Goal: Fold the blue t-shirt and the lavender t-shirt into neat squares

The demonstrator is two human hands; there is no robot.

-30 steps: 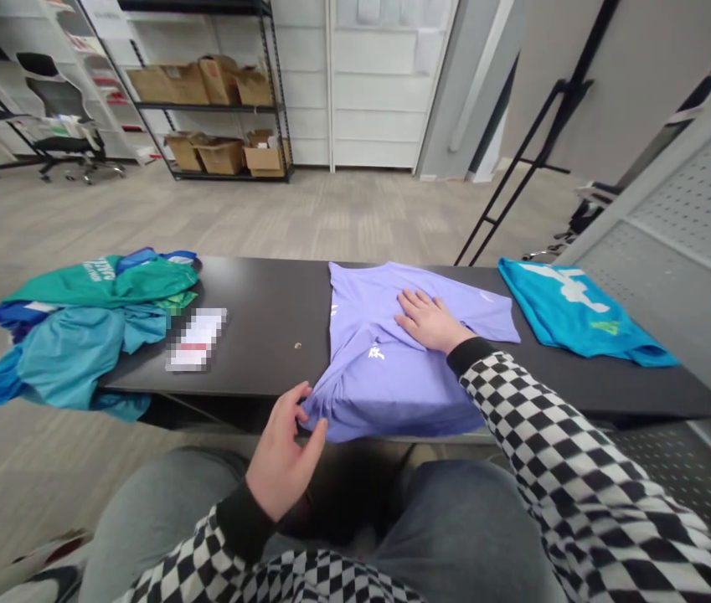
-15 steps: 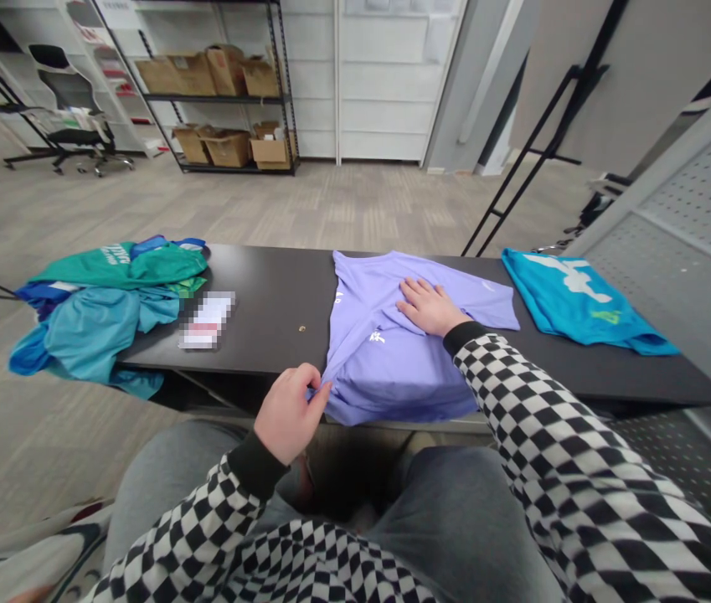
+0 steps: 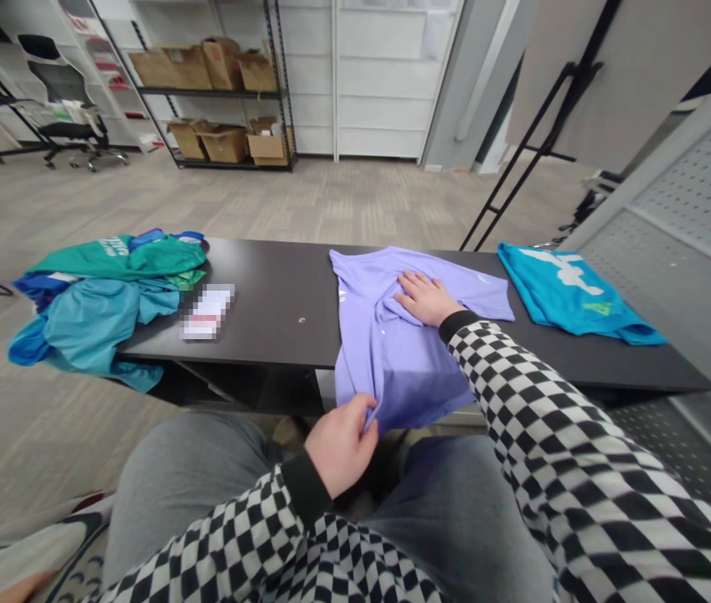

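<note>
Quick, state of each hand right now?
Left hand: closed, pinching the hem of the lavender T-shirt.
Right hand: open, pressed flat on the shirt, holding nothing.

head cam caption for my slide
Left hand grips the hem of a lavender T-shirt, right hand presses it flat on a black table

You are in an office storeroom: metal shelves hold cardboard boxes, and a swivel chair stands on the carpet.
</note>
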